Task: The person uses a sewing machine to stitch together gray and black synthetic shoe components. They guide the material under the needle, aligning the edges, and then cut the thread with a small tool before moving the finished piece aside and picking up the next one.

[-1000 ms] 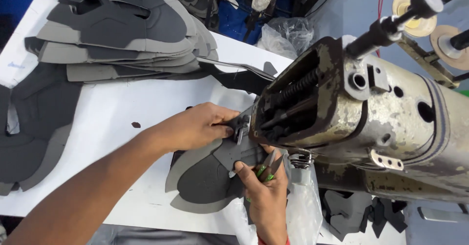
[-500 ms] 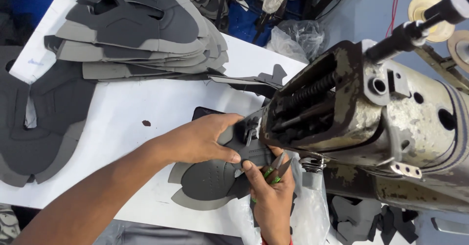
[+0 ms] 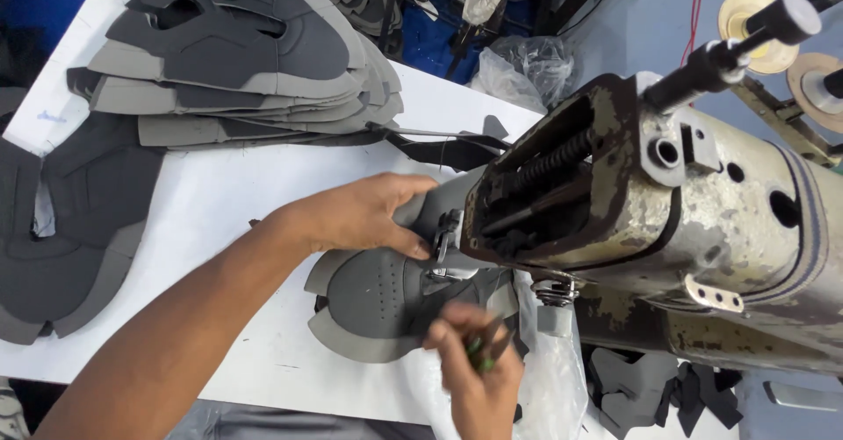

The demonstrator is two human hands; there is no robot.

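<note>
I have one grey shoe upper [image 3: 386, 304] lying flat on the white counter [image 3: 219, 194], its far edge tucked in at the presser foot [image 3: 443, 251] of the old, paint-worn sewing machine [image 3: 667, 220]. My left hand [image 3: 369, 216] rests on the piece, fingers [image 3: 413, 245] spread and pressing it down just beside the foot — not closed round anything. My right hand [image 3: 470, 352] is at the near edge of the upper, fingers curled shut on a small pair of green-handled thread snips [image 3: 481, 352].

By my reckoning this piece is mid-way: it sits under the machine, so its seam is in hand, but I cannot see the stitching itself — the machine head hides it. Snips at the ready suggest a thread to trim. A good deal looks left: a tall stack of grey uppers [image 3: 246, 62] waits at the far side of the counter, well apart from my hands, and more dark pieces [image 3: 61, 238] lie flat at the left edge.
</note>
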